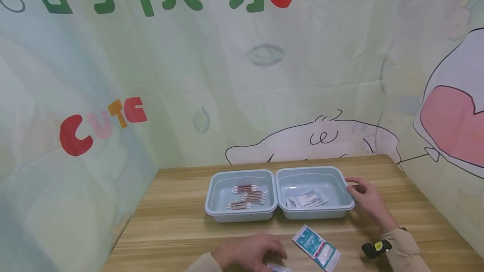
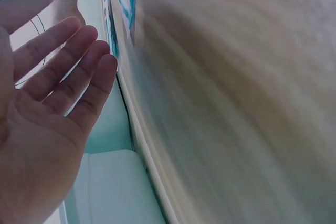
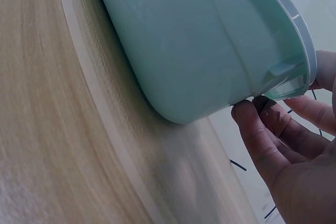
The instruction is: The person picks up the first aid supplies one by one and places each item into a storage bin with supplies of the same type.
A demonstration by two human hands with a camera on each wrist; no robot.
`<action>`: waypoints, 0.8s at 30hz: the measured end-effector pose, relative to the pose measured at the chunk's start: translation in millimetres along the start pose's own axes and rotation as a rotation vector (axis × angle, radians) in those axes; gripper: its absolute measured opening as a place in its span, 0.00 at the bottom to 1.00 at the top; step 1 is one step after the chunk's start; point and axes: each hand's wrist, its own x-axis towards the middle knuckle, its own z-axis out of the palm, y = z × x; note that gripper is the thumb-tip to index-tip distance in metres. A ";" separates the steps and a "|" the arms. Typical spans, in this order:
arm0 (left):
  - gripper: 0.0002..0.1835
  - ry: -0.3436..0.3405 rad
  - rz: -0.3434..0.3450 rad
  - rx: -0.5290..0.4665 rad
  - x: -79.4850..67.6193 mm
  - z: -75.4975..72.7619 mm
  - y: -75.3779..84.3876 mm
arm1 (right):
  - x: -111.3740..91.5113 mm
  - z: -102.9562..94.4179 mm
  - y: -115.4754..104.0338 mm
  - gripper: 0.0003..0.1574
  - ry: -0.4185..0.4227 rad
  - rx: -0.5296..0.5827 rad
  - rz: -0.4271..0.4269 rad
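My right hand (image 1: 368, 200) grips the right end of the right pale blue plastic tray (image 1: 315, 214), its fingers curled at the rim in the right wrist view. Inside that tray lie white printed sachets (image 1: 310, 198). The left tray (image 1: 243, 217), side by side with it, holds several clear-wrapped swabs with brown sticks (image 1: 253, 196). My left hand (image 1: 253, 251) is over the front of the table, fingers loosely bent. Beside its fingers lies a small clear packet (image 1: 279, 268), partly cut off by the frame. In the left wrist view its palm holds nothing.
A teal and white packet (image 1: 316, 247) lies on the wooden table (image 1: 170, 221) in front of the right tray. Printed cloth (image 1: 227, 74) hangs behind the table's back edge and along both sides.
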 end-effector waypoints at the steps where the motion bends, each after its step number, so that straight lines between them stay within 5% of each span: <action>1: 0.20 -0.004 -0.001 -0.003 -0.3 0.4 0.2 | 0.2 0.1 0.2 0.34 0.001 -0.002 -0.002; 10: 0.20 -0.033 -0.026 -0.010 -0.5 2.7 1.7 | 0.6 0.3 0.3 0.34 -0.002 -0.003 -0.007; 24: 0.20 -0.047 0.038 0.167 0.8 14.4 -0.9 | -0.7 -0.5 -1.3 0.33 -0.005 0.006 -0.009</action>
